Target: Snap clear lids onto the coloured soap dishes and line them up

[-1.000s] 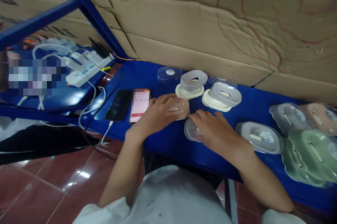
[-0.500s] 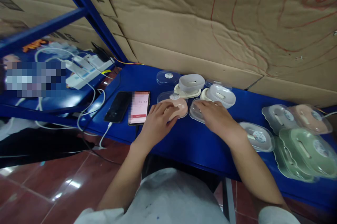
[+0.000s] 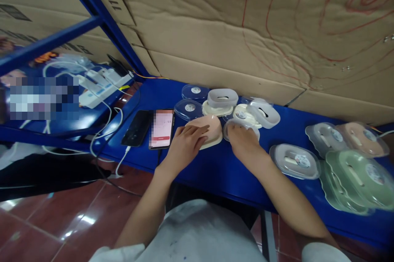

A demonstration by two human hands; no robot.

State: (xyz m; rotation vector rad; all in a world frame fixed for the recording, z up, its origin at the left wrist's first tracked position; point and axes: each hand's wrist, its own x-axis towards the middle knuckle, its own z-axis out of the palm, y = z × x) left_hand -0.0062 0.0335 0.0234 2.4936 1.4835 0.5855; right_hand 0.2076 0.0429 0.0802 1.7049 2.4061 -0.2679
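Note:
My left hand [image 3: 186, 145] curls its fingers over a pink oval soap dish [image 3: 212, 124], which sits tilted on a cream base [image 3: 212, 143]. A clear lid [image 3: 184, 110] with a round sticker lies just behind it. My right hand [image 3: 246, 143] has its bent fingers on a grey soap dish [image 3: 255, 132] with a clear rim; the hand covers much of it. Farther back, a grey inner dish [image 3: 222, 97] rests on a cream base [image 3: 217, 110]. Another grey dish [image 3: 266, 115] leans on a second cream base [image 3: 244, 115].
Lidded grey [image 3: 295, 162], pink [image 3: 358, 141] and green soap dishes [image 3: 360, 180] stand on the right. Two phones, one dark [image 3: 136, 128] and one lit [image 3: 162, 130], lie left. A power strip [image 3: 104, 89] trails white cables. Cardboard [image 3: 215, 40] walls the back of the blue table [image 3: 209, 171].
The clear lid has come off the pink dish and lies behind it to the left. The pink dish now tilts on its cream base. The back-right grey dish has shifted and tipped right.

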